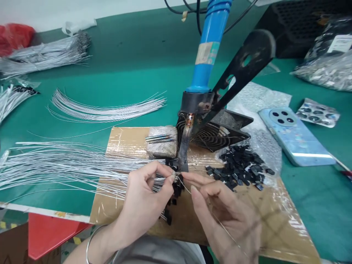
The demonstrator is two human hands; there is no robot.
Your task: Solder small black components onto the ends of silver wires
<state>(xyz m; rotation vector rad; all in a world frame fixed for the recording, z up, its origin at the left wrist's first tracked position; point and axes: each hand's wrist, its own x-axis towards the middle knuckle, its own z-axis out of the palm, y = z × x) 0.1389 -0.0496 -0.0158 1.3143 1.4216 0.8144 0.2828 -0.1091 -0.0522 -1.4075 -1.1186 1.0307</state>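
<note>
A green desk [132, 80] fills the view, with a flat brown cardboard sheet [283, 231] on its near side. Take the two hands' fingertips as the clock's centre. A loose bundle of thin white wires [68, 161] lies at nine o'clock, a second, curved white bundle [110, 112] at ten. A pale wrapped block [162, 149] bearing slim metal rods sits at eleven, and a soldering iron with a blue handle [210, 40] leans in from twelve. A black fan with a round grille [211, 137] stands at one, a heap of small black plastic pieces [242, 167] lies at three, and a light-blue phone [298, 135] between two and three.

The desk's near edge shows at eight, with a red surface [55, 234] below it. The widest stretch of green lies beyond the curved bundle, toward eleven. Around the fingertips room is tight: the iron's dark tip is just beside them, though contact cannot be told.

The left hand [148, 198] pinches a small light-coloured piece [174, 174], partly hidden, at the centre. The right hand [227, 216] grips a thin silvery wire [185, 187] between thumb and fingers; its long axis slants from ten or eleven down to between four and five, the upper end pointing at the left fingertips.
</note>
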